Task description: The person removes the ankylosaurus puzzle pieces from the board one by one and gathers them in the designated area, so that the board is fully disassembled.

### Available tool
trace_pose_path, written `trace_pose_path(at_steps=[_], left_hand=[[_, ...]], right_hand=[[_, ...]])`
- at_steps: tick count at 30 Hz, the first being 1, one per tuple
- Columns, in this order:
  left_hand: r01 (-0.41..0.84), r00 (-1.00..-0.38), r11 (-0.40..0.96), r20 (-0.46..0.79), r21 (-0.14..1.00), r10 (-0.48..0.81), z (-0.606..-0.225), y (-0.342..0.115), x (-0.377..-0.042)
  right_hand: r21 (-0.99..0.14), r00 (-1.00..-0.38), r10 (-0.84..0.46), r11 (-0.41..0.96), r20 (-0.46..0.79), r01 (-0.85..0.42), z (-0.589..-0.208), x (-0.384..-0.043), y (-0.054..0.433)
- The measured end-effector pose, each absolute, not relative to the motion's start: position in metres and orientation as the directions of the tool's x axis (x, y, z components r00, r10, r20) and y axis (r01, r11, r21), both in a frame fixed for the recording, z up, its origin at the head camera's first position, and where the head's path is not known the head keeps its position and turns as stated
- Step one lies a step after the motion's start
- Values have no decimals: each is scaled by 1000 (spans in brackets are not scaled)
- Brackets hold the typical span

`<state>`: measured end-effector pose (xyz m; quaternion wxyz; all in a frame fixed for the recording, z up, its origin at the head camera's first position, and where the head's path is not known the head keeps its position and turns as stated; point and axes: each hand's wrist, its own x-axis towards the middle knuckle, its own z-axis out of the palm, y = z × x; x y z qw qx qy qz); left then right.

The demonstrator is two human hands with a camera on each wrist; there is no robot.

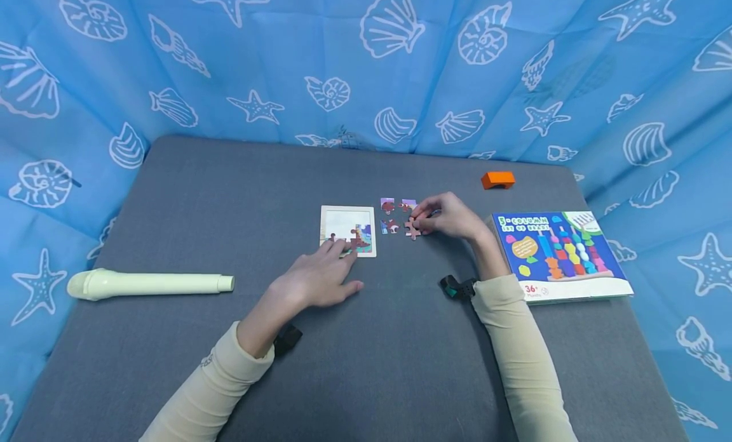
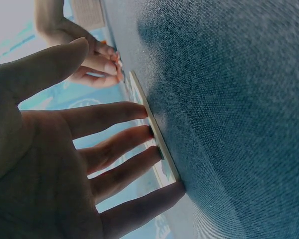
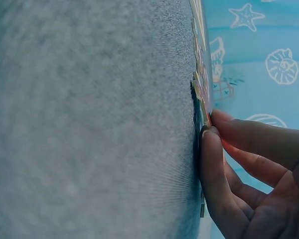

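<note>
In the head view a small square puzzle tray (image 1: 375, 235) with a pale wooden rim lies mid-table, with some picture pieces fitted along its lower part. My left hand (image 1: 313, 278) rests its fingertips on the tray's near edge, fingers straight and thumb spread out to the side. Right of the tray, my right hand (image 1: 450, 217) pinches a reddish-brown jigsaw piece (image 1: 411, 230) between thumb and forefinger, low over the cloth. Beside it lie three loose jigsaw pieces: one at upper left (image 1: 387, 205), one at the top (image 1: 406, 204) and one at left (image 1: 390, 227).
A boxed bead toy set (image 1: 563, 254) lies right of my right forearm. Farther back is an orange arch block (image 1: 498, 180). At the left lies a pale green toy microphone (image 1: 151, 284). A blue shell-print curtain (image 1: 343, 54) hangs behind the grey table (image 1: 257, 188).
</note>
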<state>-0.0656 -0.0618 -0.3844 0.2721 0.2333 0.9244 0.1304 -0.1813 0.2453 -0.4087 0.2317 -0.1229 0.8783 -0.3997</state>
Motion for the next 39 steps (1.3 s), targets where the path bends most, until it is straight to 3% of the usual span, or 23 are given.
trace_pose_path(at_steps=[17,39], left_hand=[[366,-743,853,-436,372,508,-385,-62,-66],[357,-750,858,-434,370,499,-384,-62,-67]], right_hand=[[-728,-877,-362,685,-315,-21,-407,-181,246],[-868,-811,-526,494,-257,-46,-409,-176,210]])
